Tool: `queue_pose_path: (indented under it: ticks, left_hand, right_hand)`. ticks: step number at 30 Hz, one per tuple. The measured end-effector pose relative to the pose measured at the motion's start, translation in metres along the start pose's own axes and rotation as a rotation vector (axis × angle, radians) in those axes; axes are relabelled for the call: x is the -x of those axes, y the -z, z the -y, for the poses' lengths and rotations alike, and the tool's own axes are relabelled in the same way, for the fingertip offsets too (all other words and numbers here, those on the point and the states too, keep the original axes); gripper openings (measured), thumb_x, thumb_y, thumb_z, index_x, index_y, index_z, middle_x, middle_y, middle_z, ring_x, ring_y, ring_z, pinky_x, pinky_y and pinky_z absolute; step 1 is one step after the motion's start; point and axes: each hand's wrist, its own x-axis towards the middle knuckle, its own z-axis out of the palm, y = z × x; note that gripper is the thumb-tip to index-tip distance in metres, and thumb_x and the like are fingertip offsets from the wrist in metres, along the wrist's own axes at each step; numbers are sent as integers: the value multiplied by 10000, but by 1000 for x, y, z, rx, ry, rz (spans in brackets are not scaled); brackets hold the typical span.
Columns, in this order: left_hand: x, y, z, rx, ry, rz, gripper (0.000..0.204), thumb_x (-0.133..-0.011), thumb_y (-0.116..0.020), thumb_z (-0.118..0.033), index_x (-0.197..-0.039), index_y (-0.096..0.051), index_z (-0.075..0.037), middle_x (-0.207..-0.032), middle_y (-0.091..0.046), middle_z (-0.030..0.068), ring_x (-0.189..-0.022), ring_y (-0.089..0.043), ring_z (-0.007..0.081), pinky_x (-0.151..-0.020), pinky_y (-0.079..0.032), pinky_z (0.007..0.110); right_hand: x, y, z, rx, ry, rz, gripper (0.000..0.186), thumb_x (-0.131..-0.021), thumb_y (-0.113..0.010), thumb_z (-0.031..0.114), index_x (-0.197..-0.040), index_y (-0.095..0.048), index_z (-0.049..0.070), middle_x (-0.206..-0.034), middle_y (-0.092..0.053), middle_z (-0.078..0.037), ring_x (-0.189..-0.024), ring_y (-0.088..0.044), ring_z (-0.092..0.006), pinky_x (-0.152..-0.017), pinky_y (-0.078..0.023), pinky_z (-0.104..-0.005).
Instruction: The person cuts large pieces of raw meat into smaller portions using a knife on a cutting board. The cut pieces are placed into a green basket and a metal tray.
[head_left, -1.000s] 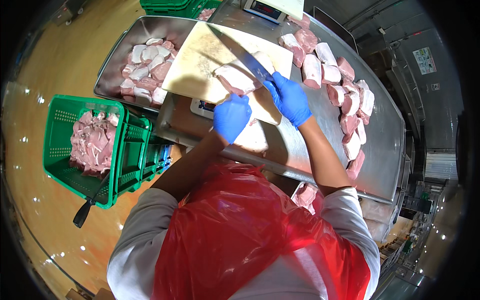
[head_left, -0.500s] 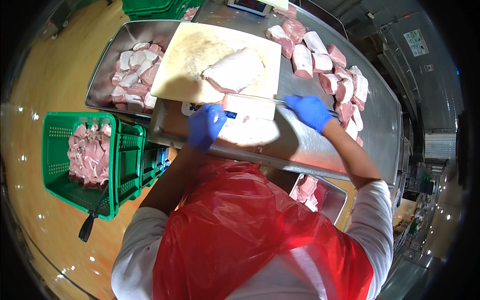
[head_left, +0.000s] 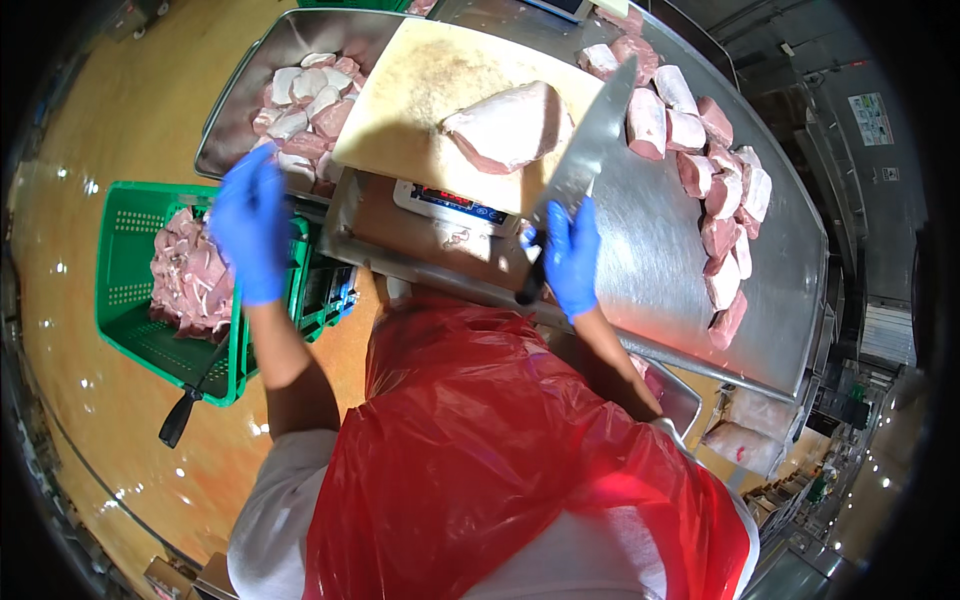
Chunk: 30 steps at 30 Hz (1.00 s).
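Note:
My right hand [head_left: 572, 250], in a blue glove, is closed round the knife [head_left: 590, 130], whose long blade points up and away beside the cutting board [head_left: 390, 85]. A pale slab of pork [head_left: 505, 128] lies on the board, over a scale [head_left: 450, 210]. My left hand [head_left: 250, 225], also gloved and smeared by motion, is above the near edge of the green crate [head_left: 130, 270] of meat trimmings, left of the board; I cannot make out whether its fingers grip anything. A steel tray [head_left: 225, 120] holds several meat pieces behind it.
The steel table [head_left: 770, 320] carries several pork pieces [head_left: 720, 230] on its right. A black handle [head_left: 178, 418] sticks out at the crate's near end. Another steel container [head_left: 680, 400] sits below the table's front edge, and stacked green crates [head_left: 360, 4] stand at the back.
Both hands have left the pork slab. My left hand has swung left toward the crate and tray; my right hand is lower, and the blade has turned to point away from me.

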Motion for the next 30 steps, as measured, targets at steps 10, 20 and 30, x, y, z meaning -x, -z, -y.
queue_pose_path:
  ticks: [10,20,30]
  left_hand:
    - [31,-148,-51,415,-244,312,235,-856,-572,2,-1072,-658,-31,-1009,-662,178,-869,-677,315,-811,-546,404]
    - [25,-112,-3,411,3,198,202,-879,-620,-29,-1065,-698,-13,-917,-679,118,-742,-633,184,-737,-532,317]
    - [34,-163,-65,532,-45,253,260,-798,-767,6,-1042,-681,28,-993,-688,130,-931,-692,211,-835,-560,316]
  right_hand:
    - [-60,-66,12,320,179,-64,222,-1045,-545,202,-1022,-493,-12,-796,-646,-285,-733,-636,-502,-616,-484,-531]
    - [57,36,-22,818,-166,501,163,-1027,-530,141,-1083,-461,5,-903,-626,-359,-850,-613,-552,-705,-471,-597]
    - [21,5,53,751,127,259,239,-954,-579,34,-1139,-450,-45,-871,-633,-340,-823,-628,-543,-667,-493,-558]
